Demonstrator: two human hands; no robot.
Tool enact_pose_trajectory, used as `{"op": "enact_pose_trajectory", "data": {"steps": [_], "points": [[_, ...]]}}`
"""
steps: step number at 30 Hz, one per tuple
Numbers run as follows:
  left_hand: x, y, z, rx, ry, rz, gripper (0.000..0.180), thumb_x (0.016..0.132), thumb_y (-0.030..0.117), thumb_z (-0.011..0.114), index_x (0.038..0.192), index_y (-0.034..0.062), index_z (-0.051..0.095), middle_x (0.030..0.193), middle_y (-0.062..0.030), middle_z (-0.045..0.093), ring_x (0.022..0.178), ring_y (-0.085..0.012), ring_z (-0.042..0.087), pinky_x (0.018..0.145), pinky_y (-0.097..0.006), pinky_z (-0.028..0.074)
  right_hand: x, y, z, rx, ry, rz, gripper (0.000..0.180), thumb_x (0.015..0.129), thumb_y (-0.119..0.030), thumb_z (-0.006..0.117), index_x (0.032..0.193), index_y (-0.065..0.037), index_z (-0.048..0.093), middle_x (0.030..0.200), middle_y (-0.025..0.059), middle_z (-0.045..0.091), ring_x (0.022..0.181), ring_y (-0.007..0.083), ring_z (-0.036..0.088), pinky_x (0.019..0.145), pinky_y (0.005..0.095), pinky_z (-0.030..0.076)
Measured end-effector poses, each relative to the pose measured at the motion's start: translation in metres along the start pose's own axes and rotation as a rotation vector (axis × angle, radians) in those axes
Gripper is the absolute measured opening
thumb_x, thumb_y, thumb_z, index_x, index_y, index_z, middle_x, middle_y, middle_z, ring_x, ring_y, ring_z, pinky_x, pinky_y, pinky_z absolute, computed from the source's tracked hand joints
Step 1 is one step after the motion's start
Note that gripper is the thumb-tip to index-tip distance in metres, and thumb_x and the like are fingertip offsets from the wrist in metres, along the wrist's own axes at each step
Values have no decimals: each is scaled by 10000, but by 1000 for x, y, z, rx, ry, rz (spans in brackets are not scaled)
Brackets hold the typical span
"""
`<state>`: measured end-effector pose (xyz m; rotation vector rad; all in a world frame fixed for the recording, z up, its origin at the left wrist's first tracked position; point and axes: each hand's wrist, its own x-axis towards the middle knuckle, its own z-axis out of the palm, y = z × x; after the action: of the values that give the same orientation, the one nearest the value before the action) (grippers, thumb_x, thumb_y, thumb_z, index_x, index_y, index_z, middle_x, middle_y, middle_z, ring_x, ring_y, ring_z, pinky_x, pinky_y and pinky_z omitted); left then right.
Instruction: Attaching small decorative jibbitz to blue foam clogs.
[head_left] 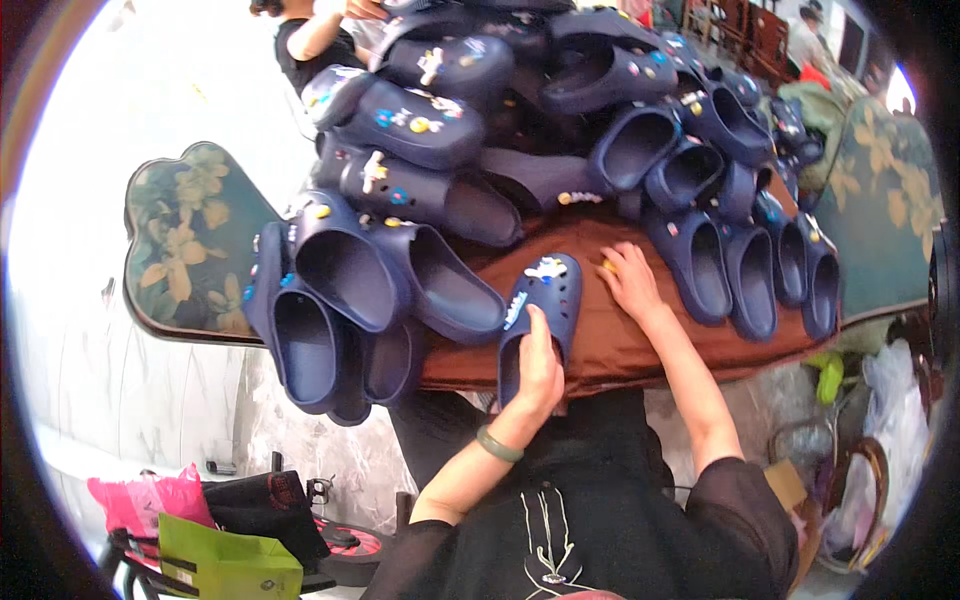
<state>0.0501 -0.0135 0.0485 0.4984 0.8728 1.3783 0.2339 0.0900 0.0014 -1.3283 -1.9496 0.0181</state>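
A navy clog [548, 300] stands in front of me on the brown cloth [600, 355], toe pointing away. It carries a white charm [547, 268] near the toe and a pale blue one along its left side. My left hand [540, 370] grips the clog's opening at the heel end, with the thumb up along the upper. To the right of the clog, my right hand [632, 285] reaches down to the cloth, its fingertips pinched at a small yellow charm [609, 265], partly hidden by the fingers.
Many navy clogs with charms are heaped at the back, with more at the left [345, 270] and right [755, 280]. Floral-patterned panels [200, 240] flank the table. Bags [230, 560] sit low left; clear plastic [890, 420] hangs at right. Another person [310, 40] is beyond the heap.
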Motion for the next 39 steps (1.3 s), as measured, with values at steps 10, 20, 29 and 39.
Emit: {"op": "enact_pose_trajectory", "data": {"steps": [10,20,29,39], "points": [[1,3,1,-61,-34,105,541,995,421,396,1322,-9,428,1353,-88,470,1237,-169,441,1088,-327,293,-8,2,1,-185,133,-21,215,840,-197,635,996,-52,614,966,132,571,911,327,565,773,420,492],[-12,5,-18,205,-177,94,414,1003,300,432,1231,-40,496,1206,-80,545,1124,-145,492,1013,-323,343,-22,-64,-14,241,268,62,135,849,-157,641,922,-50,681,892,112,649,849,273,628,726,359,510],[-17,17,-2,389,-163,174,424,1019,310,366,1251,-25,483,1198,-96,537,1090,-156,489,980,-309,359,-7,-106,-1,120,342,-100,164,753,-143,712,894,-72,668,870,61,617,800,239,612,662,340,514],[-24,-1,-19,607,-219,150,450,1013,279,375,1328,-41,382,1267,-185,497,1217,-227,444,1017,-330,337,-17,-132,-43,-99,-48,-184,292,751,-4,586,1039,-22,627,861,96,550,795,270,576,662,366,504]]}}
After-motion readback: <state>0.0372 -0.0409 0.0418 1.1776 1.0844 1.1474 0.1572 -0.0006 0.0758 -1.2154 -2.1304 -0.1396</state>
